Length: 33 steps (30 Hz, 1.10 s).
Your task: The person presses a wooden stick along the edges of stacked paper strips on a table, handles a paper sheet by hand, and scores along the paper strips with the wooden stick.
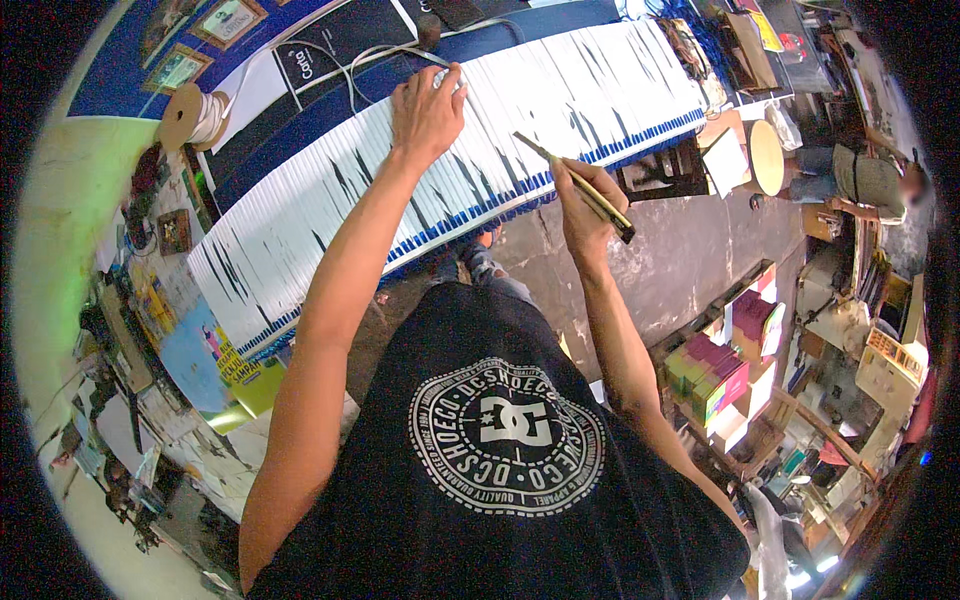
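A long row of white paper stacks (320,175), packed side by side with blue strips along the near edge, stretches across the workbench in front of me. My left hand (430,112) rests on its far part, fingers spread near a pale cord; it grips nothing that I can see. In my right hand (588,205) is a slim yellowish cutter knife (607,208) with a dark end. Its thin blade points up and left, over the near side of the row. I cannot tell whether the tip touches the paper.
At the far left of the bench lies a spool of white cord (190,117). Piles of colourful printed booklets (705,375) stand low on the right. Another person (870,185) is at the far right. A round wooden stool top (765,158) stands beyond the row's right end.
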Available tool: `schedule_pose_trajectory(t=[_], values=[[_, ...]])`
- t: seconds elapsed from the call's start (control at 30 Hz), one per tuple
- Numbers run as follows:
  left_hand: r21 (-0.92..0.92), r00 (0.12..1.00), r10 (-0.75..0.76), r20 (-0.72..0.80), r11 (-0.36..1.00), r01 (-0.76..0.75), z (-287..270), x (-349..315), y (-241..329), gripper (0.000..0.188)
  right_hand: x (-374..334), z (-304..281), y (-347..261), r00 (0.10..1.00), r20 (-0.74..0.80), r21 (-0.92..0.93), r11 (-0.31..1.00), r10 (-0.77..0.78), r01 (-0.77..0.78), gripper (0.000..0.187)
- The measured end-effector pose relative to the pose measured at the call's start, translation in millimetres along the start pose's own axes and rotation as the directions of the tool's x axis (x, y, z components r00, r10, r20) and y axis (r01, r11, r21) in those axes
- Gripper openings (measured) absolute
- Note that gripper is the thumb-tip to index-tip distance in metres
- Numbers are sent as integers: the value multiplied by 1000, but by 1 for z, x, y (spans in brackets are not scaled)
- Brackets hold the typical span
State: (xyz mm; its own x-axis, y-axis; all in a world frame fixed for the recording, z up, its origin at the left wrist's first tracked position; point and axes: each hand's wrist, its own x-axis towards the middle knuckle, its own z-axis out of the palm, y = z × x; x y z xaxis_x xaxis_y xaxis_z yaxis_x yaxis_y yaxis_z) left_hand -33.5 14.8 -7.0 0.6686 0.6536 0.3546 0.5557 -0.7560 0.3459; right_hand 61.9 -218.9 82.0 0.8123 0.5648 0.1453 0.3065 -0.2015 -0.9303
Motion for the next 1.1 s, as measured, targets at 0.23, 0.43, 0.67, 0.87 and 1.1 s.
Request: schedule_pose_trajectory(t=[0.23, 0.43, 0.67, 0.87, 1.1], values=[[-19, 1000, -21, 22, 1000, 22, 0, 1, -1, 42, 0, 19, 11, 995, 102, 64, 998, -11, 5, 14], [-9, 999, -30, 18, 999, 30, 1, 0, -1, 44, 2, 27, 17, 993, 117, 31, 1000, -9, 6, 14], [3, 999, -34, 29, 999, 34, -2, 0, 2, 42, 3, 23, 23, 973, 208, -57, 992, -97, 111, 14], [-4, 1000, -19, -18, 1000, 19, 3, 0, -1, 39, -15, -5, 10, 910, 387, -152, 963, -148, 221, 14], [20, 999, 2, -44, 1000, -1, 5, -1, -3, 39, -32, -29, 9, 882, 404, -245, 900, -242, 359, 12]])
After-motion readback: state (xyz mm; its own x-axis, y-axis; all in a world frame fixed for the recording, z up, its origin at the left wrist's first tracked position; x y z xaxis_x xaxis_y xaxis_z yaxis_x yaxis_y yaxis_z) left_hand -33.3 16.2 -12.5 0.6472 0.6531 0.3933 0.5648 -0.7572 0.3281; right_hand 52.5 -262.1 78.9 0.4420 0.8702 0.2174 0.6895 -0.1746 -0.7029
